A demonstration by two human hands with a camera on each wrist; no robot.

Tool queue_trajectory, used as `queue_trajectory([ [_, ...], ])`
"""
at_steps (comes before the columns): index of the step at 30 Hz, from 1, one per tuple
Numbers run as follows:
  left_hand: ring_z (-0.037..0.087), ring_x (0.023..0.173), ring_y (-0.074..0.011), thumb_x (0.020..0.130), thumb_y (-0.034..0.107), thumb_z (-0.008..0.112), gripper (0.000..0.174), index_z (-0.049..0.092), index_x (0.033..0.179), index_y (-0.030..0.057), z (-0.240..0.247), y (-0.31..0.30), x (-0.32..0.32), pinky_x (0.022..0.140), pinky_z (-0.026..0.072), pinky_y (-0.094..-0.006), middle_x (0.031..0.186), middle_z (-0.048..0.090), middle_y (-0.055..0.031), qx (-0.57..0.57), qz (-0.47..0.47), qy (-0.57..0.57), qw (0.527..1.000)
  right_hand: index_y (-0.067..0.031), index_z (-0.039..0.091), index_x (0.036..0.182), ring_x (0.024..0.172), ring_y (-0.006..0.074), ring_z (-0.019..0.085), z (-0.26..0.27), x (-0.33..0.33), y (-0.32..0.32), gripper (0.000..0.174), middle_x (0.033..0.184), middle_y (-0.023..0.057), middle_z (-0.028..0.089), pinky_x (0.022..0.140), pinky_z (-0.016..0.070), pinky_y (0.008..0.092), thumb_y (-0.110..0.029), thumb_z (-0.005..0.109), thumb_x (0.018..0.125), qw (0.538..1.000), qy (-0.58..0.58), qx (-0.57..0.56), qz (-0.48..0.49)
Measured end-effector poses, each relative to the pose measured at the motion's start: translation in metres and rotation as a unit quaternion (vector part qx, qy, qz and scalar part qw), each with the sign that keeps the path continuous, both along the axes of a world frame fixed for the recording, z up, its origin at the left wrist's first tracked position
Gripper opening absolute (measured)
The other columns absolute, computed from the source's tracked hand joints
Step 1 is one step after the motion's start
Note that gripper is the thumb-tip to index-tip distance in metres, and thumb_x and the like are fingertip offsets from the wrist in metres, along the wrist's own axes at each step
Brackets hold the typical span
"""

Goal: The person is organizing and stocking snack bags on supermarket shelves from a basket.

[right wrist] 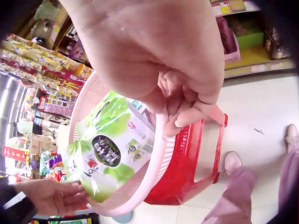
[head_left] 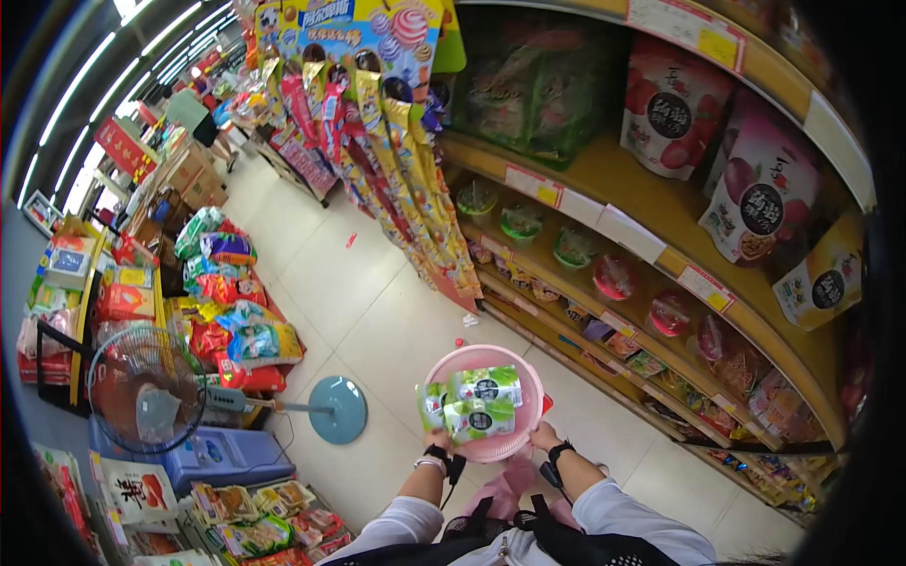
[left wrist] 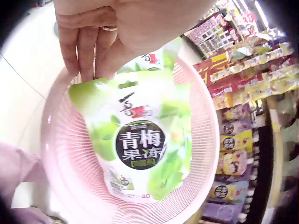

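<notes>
A pink plastic basket (head_left: 541, 403) stands below me on a red stool (right wrist: 182, 163). In it lie several green-and-white bags of plum jelly (left wrist: 131, 126), overlapping one another. My left hand (left wrist: 98, 42) is at the near-left rim, its thumb and fingers meeting at the top edge of the uppermost jelly bag; in the right wrist view that hand's fingers lie close along the bag. With curled fingers, my right hand (right wrist: 159, 70) grips the basket's rim on the right side.
Snack shelves (head_left: 604, 226) rise on the right, with hanging strips of candy (head_left: 406, 179) beyond the basket. A standing fan (head_left: 146, 389) with a round blue base (head_left: 338, 410) is at left, near piled snack bags (head_left: 241, 321). Light tiled floor (head_left: 377, 330) runs between.
</notes>
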State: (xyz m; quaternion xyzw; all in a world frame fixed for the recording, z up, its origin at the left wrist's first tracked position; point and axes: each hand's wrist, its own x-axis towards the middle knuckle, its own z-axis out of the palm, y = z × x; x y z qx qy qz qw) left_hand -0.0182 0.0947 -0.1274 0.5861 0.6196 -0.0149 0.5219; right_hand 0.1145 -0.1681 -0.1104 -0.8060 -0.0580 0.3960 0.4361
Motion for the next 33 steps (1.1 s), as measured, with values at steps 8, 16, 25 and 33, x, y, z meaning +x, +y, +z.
queue_trajectory([
  [8,0.058,0.090,-0.0376,0.061,0.008,0.070,0.052,0.048,0.107,-0.0029,0.053,-0.032,0.007,0.081,0.0467,-0.0422,0.096,0.060,-0.0209,0.271,-0.069,0.054,0.959,-0.0031,0.055,0.111,0.099,0.0331,0.059,0.019,-0.009,-0.017,0.039,0.104,0.0206,0.062,0.085,0.0460,0.0385,-0.026,0.054,0.080,0.994,0.074,-0.077,-0.031],
  [16,0.054,0.098,-0.0411,0.074,0.014,0.057,0.038,0.050,0.109,0.0002,0.069,-0.004,0.018,0.085,0.0422,-0.0485,0.105,0.058,-0.0237,0.215,-0.398,0.149,0.879,0.0035,0.057,0.095,0.057,0.0188,0.064,-0.015,-0.027,-0.096,0.022,0.073,0.0111,0.064,0.048,0.0511,0.0281,-0.014,0.052,0.083,0.988,0.106,-0.112,0.003],
  [25,0.058,0.084,-0.0231,0.076,-0.009,0.053,0.031,0.041,0.102,0.0026,0.077,-0.010,0.042,0.070,0.0513,-0.0436,0.095,0.057,-0.0141,-0.002,0.160,-0.198,0.967,-0.0074,0.068,0.078,0.085,0.0348,0.062,-0.002,-0.053,-0.260,0.028,0.085,0.0172,0.065,0.074,0.0498,0.0446,-0.031,0.059,0.067,0.942,-0.022,-0.305,0.140],
  [33,0.058,0.062,-0.0206,0.073,0.000,0.063,0.035,0.055,0.107,-0.0006,0.119,0.003,0.029,0.059,0.0471,-0.0338,0.070,0.058,-0.0100,0.230,-0.148,-0.148,0.950,-0.0001,0.064,0.085,0.057,0.0187,0.065,0.044,-0.090,-0.253,0.022,0.066,0.0101,0.064,0.049,0.0520,0.0313,-0.017,0.052,0.081,0.940,0.185,-0.230,-0.172],
])
